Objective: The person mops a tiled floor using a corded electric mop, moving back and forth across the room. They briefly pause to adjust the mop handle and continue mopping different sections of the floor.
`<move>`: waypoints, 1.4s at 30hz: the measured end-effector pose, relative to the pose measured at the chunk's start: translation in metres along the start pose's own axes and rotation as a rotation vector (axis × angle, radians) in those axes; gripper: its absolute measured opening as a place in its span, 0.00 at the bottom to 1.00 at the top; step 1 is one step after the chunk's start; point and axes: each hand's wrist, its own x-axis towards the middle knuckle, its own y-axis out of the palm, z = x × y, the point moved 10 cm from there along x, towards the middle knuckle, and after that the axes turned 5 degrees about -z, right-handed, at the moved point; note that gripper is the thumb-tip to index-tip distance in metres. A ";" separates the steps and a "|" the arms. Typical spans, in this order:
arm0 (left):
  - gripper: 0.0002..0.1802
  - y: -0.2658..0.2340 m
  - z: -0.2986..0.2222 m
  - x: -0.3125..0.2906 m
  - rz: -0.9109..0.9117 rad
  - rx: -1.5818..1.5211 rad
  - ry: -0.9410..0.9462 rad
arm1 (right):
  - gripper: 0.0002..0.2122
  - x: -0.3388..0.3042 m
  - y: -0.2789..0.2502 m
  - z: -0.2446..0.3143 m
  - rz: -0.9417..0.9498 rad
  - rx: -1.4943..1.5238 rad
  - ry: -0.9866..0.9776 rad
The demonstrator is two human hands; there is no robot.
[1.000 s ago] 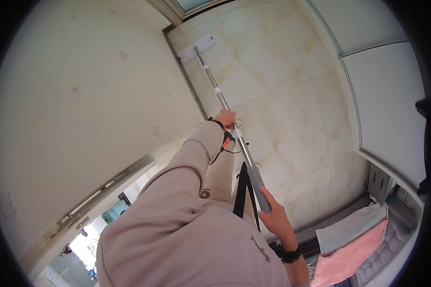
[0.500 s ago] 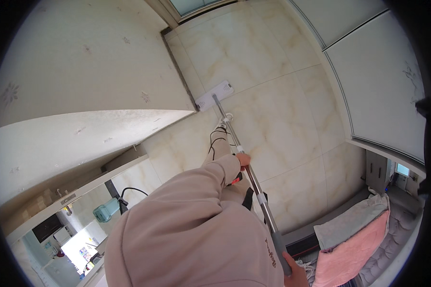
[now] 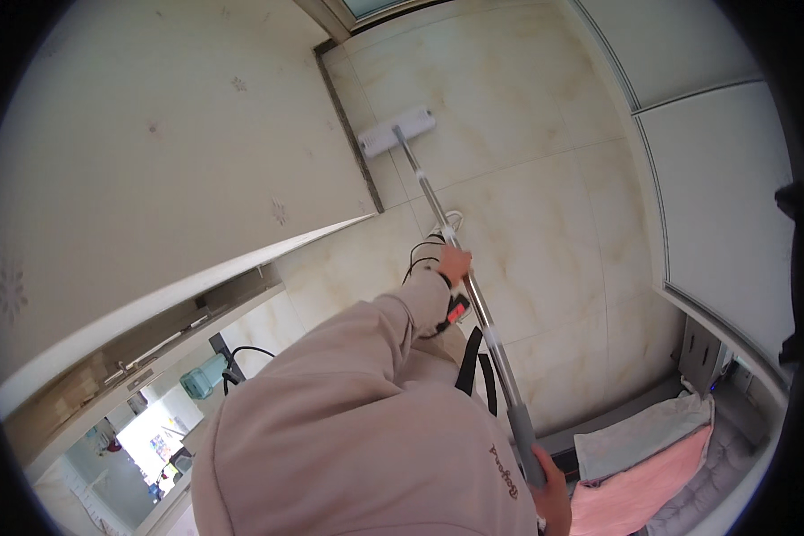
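Note:
A flat mop [image 3: 500,362] with a long metal pole slants across the view. Its white rectangular head [image 3: 398,132] lies on the tiled floor, close against the base of the left wall. My left hand [image 3: 456,264] is closed round the middle of the pole, the arm reaching forward in a beige sleeve. Lower down, my right hand [image 3: 552,489] grips the grey handle [image 3: 523,438] at the pole's near end. Part of my shoe [image 3: 453,220] shows beside the pole.
A patterned wall [image 3: 196,116] with a dark baseboard stands at left. White sliding cabinet doors [image 3: 715,179] line the right. At lower right is a grey tufted sofa [image 3: 699,482] with pink and pale cloths [image 3: 643,487]. A doorway at lower left shows a teal water jug [image 3: 204,377].
The mop head has slid forward along the left wall. My left hand has moved forward with the pole, and both hands still hold it.

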 end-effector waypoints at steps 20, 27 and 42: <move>0.07 -0.062 0.076 0.078 0.221 0.313 0.066 | 0.32 0.167 0.038 0.094 0.014 -0.117 -0.121; 0.17 0.007 -0.047 -0.059 0.537 -1.105 -0.876 | 0.30 0.029 -0.017 0.010 -0.055 -0.340 -0.028; 0.08 0.057 -0.086 -0.080 0.190 -1.584 -1.030 | 0.28 -0.070 -0.051 0.013 -0.137 -0.272 -0.129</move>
